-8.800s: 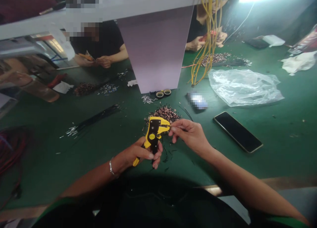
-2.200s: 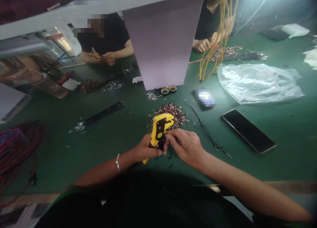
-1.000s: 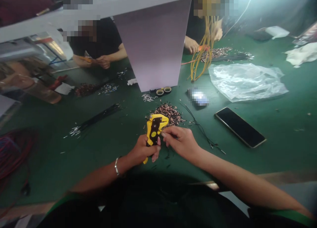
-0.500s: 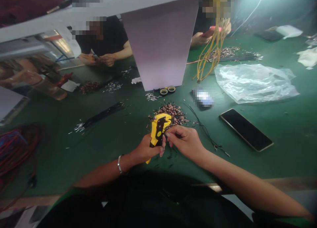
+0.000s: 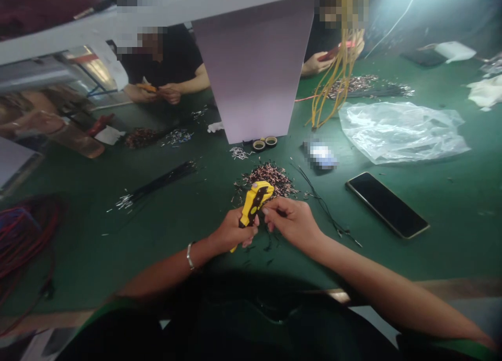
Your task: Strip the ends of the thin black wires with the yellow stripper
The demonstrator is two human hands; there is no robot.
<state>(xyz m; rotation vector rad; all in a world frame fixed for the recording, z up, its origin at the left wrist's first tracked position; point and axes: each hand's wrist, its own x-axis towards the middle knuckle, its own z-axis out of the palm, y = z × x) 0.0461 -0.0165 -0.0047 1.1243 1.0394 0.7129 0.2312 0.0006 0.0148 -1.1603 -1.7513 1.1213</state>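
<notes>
Just beyond the left hand (image 5: 231, 231), a pile of short copper-coloured wire pieces (image 5: 269, 179) lies on the green counter (image 5: 443, 241). This hand closes around a yellow wire stripper (image 5: 253, 204). The right hand (image 5: 292, 224) pinches narrow beside the tool's top, but what it holds is too small to tell. Right of this hand lie loose black wires (image 5: 325, 209) and a phone (image 5: 387, 205); across the counter, a co-worker's hands (image 5: 169, 93) work.
</notes>
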